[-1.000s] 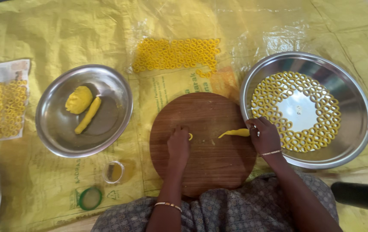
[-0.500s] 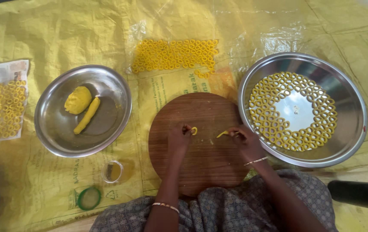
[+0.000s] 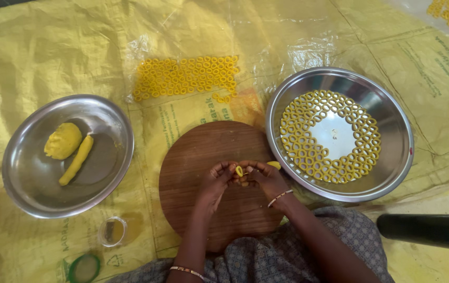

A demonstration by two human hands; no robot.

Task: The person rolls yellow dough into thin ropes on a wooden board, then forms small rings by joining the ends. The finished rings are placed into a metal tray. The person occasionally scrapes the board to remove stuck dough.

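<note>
Both hands, left hand (image 3: 218,178) and right hand (image 3: 266,177), pinch a dough ring (image 3: 239,171) over the wooden board (image 3: 209,152); shaping step; next needs placing in the tray (image 3: 392,157).

Bare round board (image 3: 198,157) offers room; steel pans (image 3: 392,157) (image 3: 25,194) flank it closely.

Both hands meet over a round wooden board (image 3: 209,157). The left hand (image 3: 215,181) and right hand (image 3: 266,177) pinch a small yellow dough ring (image 3: 239,171) between their fingertips. Right of the board, a steel pan (image 3: 392,157) holds dough rings (image 3: 361,152) set around its floor. On the left a steel bowl (image 3: 30,194) holds a dough lump (image 3: 63,140) and a dough roll (image 3: 76,160). More rings (image 3: 185,77) lie on the yellow sheet (image 3: 51,52) beyond the board
</note>
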